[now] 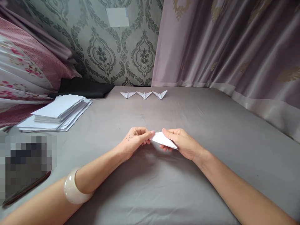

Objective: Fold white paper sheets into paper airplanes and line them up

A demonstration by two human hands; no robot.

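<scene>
Folded white paper triangle, long axis crosswise, pinched between left hand and right hand, fingertips pressed on opposite ends.

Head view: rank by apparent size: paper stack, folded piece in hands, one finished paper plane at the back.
1. paper stack
2. folded piece held by left hand and right hand
3. finished paper plane

The last two are unsure, since the plane lies farther away.

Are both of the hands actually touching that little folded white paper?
Touching. The head view shows the left hand pinching one tip of the folded paper, and the right hand gripping its other side, fingers over it.
</scene>
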